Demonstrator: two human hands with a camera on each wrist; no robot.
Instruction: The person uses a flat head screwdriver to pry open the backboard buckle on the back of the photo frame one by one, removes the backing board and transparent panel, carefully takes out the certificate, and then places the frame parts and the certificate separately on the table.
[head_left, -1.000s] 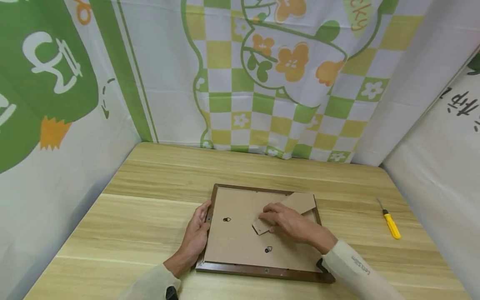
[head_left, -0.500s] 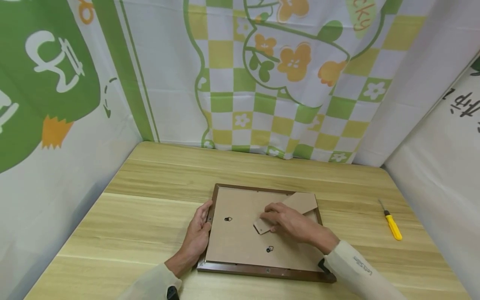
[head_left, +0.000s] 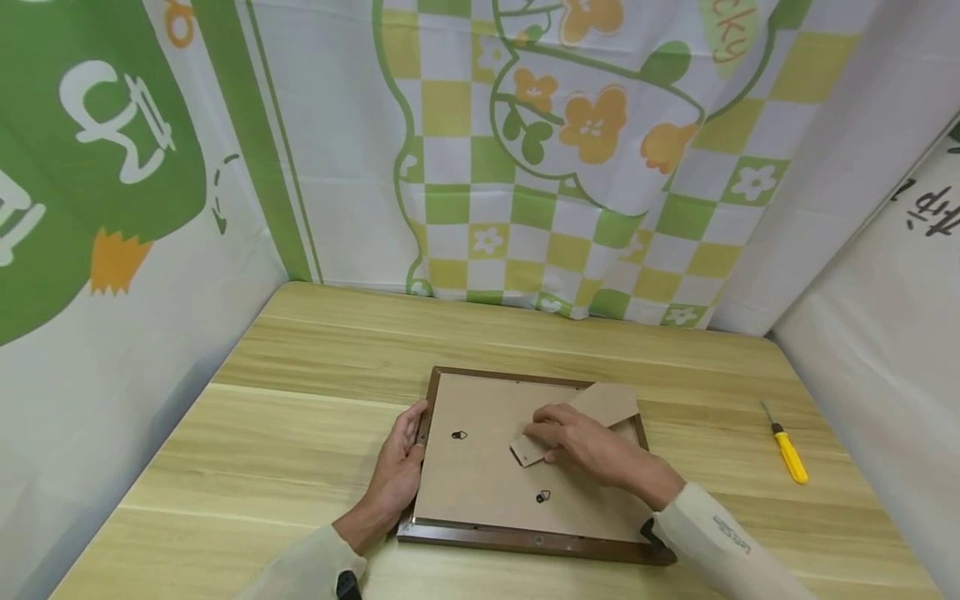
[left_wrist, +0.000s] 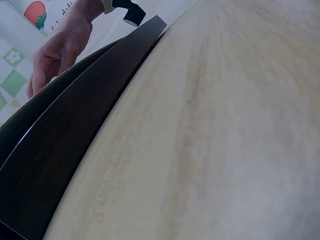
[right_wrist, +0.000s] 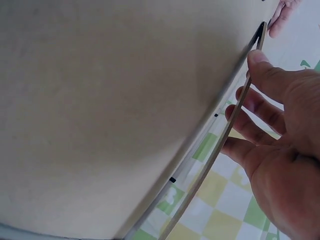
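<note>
A brown picture frame (head_left: 540, 542) lies on the table, its tan backing board (head_left: 476, 483) facing up. My left hand (head_left: 396, 471) holds the frame's left edge, thumb near the rim. From the board rises a flat tan stand leg (head_left: 613, 404), slanting to the far right corner. My right hand (head_left: 585, 443) pinches this leg near its lower end; in the right wrist view the thumb is on one side of the leg's thin edge (right_wrist: 207, 162), the fingers along it. In the left wrist view the dark frame side (left_wrist: 75, 125) shows, but the left hand does not.
Two black hanging rings, one left (head_left: 459, 435) and one nearer (head_left: 542, 497), are fixed to the backing board. A yellow-handled screwdriver (head_left: 789, 457) lies on the table (head_left: 322, 358) at the right. Printed cloth (head_left: 517, 208) walls surround the table.
The whole head view shifts slightly to the right. Both hands keep their places on the frame and the stand leg, with no clear movement.
</note>
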